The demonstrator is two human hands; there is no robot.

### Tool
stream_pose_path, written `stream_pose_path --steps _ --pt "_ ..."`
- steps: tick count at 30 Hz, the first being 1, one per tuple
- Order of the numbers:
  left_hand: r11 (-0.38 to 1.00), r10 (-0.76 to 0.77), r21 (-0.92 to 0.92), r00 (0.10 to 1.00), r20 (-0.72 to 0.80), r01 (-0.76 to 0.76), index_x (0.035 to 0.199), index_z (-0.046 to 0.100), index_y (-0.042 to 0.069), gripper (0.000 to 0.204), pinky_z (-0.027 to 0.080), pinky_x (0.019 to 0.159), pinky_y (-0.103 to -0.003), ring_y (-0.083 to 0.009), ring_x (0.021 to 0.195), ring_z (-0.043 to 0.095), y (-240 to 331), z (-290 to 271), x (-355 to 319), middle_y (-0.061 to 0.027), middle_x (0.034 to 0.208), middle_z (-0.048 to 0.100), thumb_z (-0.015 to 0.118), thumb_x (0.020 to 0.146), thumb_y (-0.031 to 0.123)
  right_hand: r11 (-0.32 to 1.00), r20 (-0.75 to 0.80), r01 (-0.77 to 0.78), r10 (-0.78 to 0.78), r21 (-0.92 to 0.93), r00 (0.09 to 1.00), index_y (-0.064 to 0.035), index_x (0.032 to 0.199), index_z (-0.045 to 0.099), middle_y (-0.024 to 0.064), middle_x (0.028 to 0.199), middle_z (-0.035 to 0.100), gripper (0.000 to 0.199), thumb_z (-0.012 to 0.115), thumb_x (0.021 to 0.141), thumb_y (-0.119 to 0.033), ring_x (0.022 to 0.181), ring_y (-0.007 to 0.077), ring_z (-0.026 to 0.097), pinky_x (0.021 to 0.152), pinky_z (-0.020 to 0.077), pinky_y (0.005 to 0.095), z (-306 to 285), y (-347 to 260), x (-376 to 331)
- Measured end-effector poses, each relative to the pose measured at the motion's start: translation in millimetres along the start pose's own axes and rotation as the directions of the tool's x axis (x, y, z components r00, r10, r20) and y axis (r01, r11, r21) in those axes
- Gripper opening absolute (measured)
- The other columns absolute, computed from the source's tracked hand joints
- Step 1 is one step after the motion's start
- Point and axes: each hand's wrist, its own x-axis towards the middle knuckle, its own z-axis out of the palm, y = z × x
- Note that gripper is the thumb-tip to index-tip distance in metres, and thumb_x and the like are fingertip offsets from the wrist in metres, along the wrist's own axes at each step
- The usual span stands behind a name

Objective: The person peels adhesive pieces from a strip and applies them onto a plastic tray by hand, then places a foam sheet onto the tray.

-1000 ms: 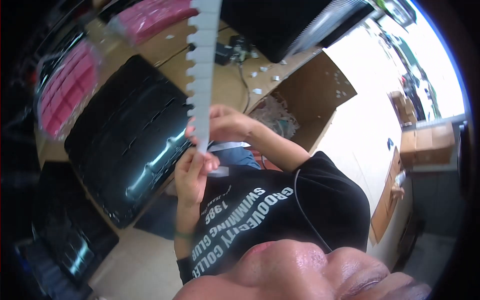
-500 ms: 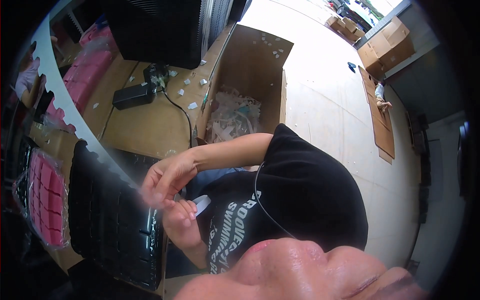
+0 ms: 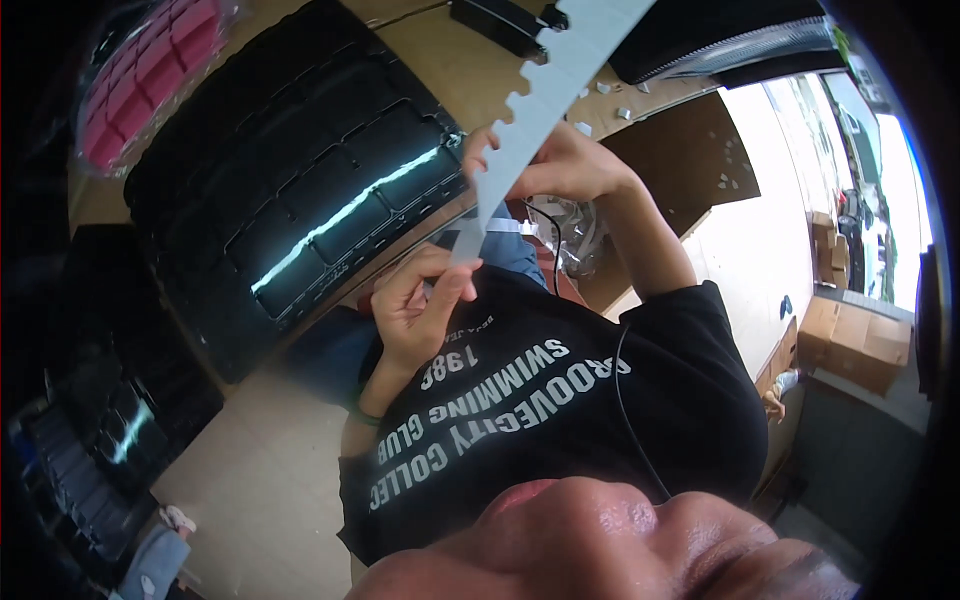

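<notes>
Plainly, left fingers pinch the notched strip, right fingers behind it

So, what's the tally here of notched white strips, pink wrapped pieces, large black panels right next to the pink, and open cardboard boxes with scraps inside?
Notched white strip: 1
Pink piece in clear wrap: 1
Large black panel beside the pink: 1
Open cardboard box with scraps: 1
Total: 4
</notes>
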Motion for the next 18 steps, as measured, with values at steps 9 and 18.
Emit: stream_pose_path --steps 9,18 --pt "0.987 -0.004 0.156 0.983 -0.184 0.033 0.115 0.069 -0.002 0.024 0.049 0.081 -0.025 -0.0152 0.092 0.064 12.5 -1.8 20.1 -0.0109 0.106 0.067 0.069 0.095 0.011 0.990 0.034 0.097 -0.094 -0.103 0.995 -0.0003 0.093 0.067 0.0053 0.088 0.062 0.033 0.078 0.082 -0.029 0.083 0.0150 0.059 0.075 0.0478 0.0263 -6.2 23.6 30.9" --pt "0.986 0.104 0.132 0.995 0.004 -0.104 0.112 0.071 0.001 0.026 0.044 0.098 -0.032 -0.0185 0.114 0.054 50.0 9.3 85.0 -0.0125 0.136 0.052 0.070 0.095 0.020 0.988 -0.033 0.059 -0.055 0.143 0.998 0.0011 0.108 0.067 0.0061 0.094 0.069 0.027 0.067 0.086 -0.014 0.087 0.0121 0.065 0.078 0.0509 0.0263 1.5 26.5 26.4"
